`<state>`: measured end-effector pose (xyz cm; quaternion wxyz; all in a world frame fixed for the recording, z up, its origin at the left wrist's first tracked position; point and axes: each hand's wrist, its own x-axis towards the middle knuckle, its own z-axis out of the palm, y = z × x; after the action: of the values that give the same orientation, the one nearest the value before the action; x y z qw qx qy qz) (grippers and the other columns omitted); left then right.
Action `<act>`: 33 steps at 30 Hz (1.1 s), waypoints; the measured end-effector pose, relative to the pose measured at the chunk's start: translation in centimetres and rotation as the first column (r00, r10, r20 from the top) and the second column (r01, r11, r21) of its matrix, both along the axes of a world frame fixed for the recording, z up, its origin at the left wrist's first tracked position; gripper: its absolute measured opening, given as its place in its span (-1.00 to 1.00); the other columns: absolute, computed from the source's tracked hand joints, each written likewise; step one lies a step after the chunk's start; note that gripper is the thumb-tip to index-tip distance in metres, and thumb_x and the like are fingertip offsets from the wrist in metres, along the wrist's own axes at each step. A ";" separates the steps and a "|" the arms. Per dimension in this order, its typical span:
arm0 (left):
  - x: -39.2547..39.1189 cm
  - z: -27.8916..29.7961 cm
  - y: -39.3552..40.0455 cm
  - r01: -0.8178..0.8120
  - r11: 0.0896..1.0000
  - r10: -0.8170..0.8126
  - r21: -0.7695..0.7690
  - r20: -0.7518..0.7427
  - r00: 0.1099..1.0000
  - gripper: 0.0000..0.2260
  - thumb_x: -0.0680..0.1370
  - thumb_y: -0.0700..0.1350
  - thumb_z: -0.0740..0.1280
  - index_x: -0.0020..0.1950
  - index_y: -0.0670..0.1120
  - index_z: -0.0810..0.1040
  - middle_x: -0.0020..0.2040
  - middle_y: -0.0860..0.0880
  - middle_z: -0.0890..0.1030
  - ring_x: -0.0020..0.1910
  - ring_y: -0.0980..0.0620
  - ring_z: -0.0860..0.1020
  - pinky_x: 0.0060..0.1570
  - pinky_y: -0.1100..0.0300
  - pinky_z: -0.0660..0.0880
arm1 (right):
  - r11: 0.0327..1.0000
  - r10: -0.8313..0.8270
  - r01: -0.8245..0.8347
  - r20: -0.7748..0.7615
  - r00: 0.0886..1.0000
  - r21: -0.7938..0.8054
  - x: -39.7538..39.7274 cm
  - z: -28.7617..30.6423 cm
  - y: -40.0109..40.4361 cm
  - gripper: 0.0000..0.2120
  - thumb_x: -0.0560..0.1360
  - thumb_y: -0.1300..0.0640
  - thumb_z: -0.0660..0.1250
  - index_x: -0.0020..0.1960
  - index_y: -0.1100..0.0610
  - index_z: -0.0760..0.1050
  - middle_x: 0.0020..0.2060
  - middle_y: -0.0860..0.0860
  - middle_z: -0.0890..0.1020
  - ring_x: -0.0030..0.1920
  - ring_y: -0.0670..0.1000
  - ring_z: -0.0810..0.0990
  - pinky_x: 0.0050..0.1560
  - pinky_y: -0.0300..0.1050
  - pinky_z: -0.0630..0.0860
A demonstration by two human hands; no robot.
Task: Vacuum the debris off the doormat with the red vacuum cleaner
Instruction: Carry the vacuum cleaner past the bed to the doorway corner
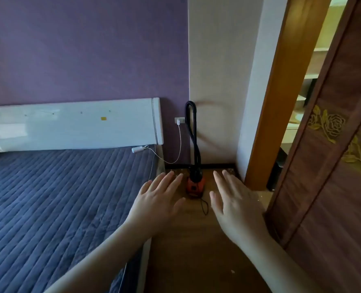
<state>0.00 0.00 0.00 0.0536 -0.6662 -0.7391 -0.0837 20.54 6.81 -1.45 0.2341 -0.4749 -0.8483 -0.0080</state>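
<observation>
Against the corner where the purple wall (86,49) meets the pale one, your red vacuum cleaner (194,186) stands on the wooden floor (188,240), its black hose (191,125) looping up the wall and back down to the body. A thin black cord (204,206) trails from its base toward you.

Your left hand (157,200) is stretched out in front of you, palm down, fingers straight and slightly spread, holding nothing; it hangs over the edge between the bed (54,199) and the floor, left of the vacuum and not touching it. Your right hand (234,201) mirrors it on the other side, also flat, fingers extended, with nothing in its grasp. The vacuum sits between the two hands, farther away than either.

Pale specks of debris (231,171) lie scattered on the floor near the skirting by the corner, and a few more near the door frame (281,92). You cannot make out a doormat as such from this view (the floor here looks like bare wood).

To your left, the bed carries a blue quilted cover and a white headboard (74,125). A white charger (179,120) is plugged into the wall socket, its cable running down to a small white device (137,149) lying on the bed's corner. At your right stands a dark brown door (333,166) with gold rose patterns.
</observation>
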 end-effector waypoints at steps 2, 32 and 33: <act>0.8 -0.4 1.7 0.015 1.000 -0.016 0.010 0.034 0.999 -0.35 0.55 0.36 -0.18 0.61 0.16 -0.08 0.62 0.09 0.02 0.60 0.06 -0.02 0.51 0.05 -0.07 | 0.998 0.001 -0.001 0.001 1.000 -0.060 0.7 -0.4 1.9 -0.42 0.61 -0.20 -0.12 0.53 0.01 0.24 0.48 0.04 0.37 0.47 0.06 0.35 0.41 0.04 0.31; -18.8 -14.4 30.9 -0.033 0.999 0.027 0.029 0.200 0.979 -0.40 0.60 0.30 -0.06 0.61 0.12 0.10 0.62 0.00 0.08 0.56 0.06 -0.13 0.50 0.03 -0.16 | 0.969 0.073 -0.023 0.198 0.978 -0.246 -19.7 -12.5 31.1 -0.37 0.59 -0.25 -0.01 0.57 0.02 0.15 0.53 0.08 0.26 0.51 0.10 0.27 0.46 0.08 0.29; -19.2 -14.6 32.6 -0.026 1.000 0.023 0.013 0.199 0.980 -0.38 0.58 0.31 -0.10 0.61 0.12 0.07 0.62 0.01 0.05 0.56 0.06 -0.16 0.51 0.03 -0.18 | 0.966 0.061 -0.007 0.204 0.977 -0.258 -19.7 -13.0 32.5 -0.37 0.60 -0.26 -0.03 0.58 0.02 0.12 0.54 0.08 0.24 0.51 0.10 0.25 0.47 0.08 0.26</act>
<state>-19.16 32.62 -14.57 -0.0142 -0.6448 -0.7484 -0.1549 0.85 39.29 -14.48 0.0801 -0.4830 -0.8702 0.0556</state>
